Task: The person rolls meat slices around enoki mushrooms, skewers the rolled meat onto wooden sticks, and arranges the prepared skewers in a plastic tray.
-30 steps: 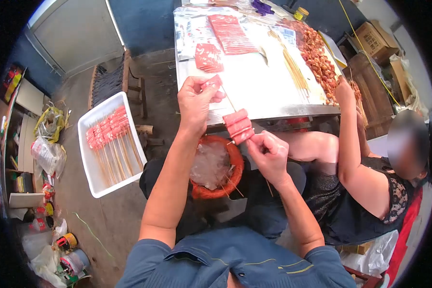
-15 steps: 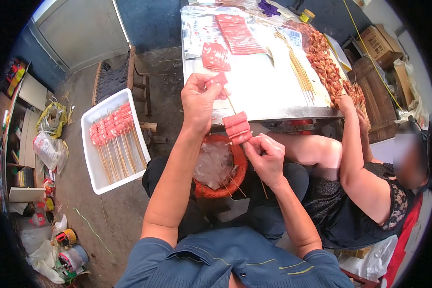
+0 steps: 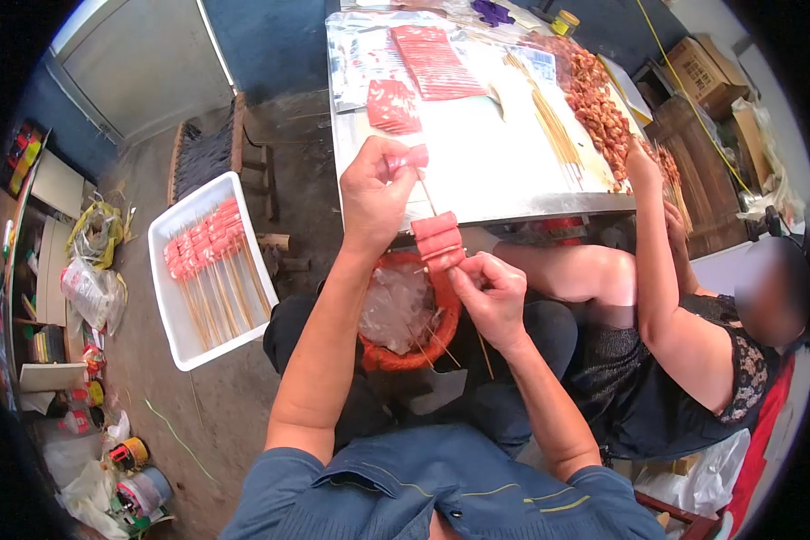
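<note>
My left hand [image 3: 375, 187] pinches a folded slice of pink meat [image 3: 413, 158] at the upper tip of a thin wooden skewer [image 3: 427, 196]. Lower on the same stick sit several rolled pieces of pink meat [image 3: 436, 235], packed side by side. My right hand [image 3: 492, 292] closes around the skewer just under those pieces, its fingertips touching the lowest one. Beyond my left hand, a small stack of meat slices [image 3: 393, 106] lies on the white table [image 3: 459, 144], with a larger row of slices [image 3: 434, 63] on plastic packaging behind it.
Finished meat skewers [image 3: 209, 243] lie in a white tray [image 3: 175, 317] on the floor at left. Bare sticks [image 3: 544, 112] and a heap of dark red meat chunks [image 3: 594, 94] are on the table. An orange-rimmed bucket [image 3: 450, 328] stands between my knees. At right a co-worker [image 3: 675, 351] reaches to the chunks.
The slice in my left hand is now folded into a narrower roll at the skewer tip. My right hand has shifted slightly up against the lowest piece. The whole view has moved a little.
</note>
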`<act>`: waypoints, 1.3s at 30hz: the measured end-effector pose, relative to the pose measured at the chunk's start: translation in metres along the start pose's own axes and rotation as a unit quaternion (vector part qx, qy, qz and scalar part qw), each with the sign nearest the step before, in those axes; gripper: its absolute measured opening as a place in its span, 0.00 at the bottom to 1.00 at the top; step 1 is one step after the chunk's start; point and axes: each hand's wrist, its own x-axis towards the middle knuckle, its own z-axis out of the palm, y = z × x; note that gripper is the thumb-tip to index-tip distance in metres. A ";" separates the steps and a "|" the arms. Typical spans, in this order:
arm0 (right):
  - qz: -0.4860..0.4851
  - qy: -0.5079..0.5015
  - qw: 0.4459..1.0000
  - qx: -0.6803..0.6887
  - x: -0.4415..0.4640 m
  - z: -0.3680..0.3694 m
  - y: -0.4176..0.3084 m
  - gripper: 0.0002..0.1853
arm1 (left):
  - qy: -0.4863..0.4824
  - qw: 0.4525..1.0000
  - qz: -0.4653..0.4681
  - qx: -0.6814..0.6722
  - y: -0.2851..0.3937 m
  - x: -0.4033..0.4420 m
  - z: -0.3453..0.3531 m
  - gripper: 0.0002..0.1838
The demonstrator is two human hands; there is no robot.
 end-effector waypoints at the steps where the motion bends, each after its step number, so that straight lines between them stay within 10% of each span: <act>1: 0.000 0.002 1.000 0.000 0.000 0.000 0.000 0.05 | 0.006 1.000 -0.016 -0.025 0.001 -0.001 0.001 0.08; 18: 0.091 0.067 0.987 0.111 0.006 0.002 0.015 0.07 | -0.130 0.986 -0.094 -0.036 0.013 -0.015 0.006 0.05; 26: 0.066 0.096 0.985 0.127 0.017 -0.002 0.009 0.07 | -0.087 0.943 -0.238 -0.218 0.026 -0.023 0.019 0.31; 39: 0.041 0.041 0.998 0.021 0.022 0.001 0.000 0.06 | -0.107 0.887 -0.262 -0.364 0.007 -0.038 0.020 0.23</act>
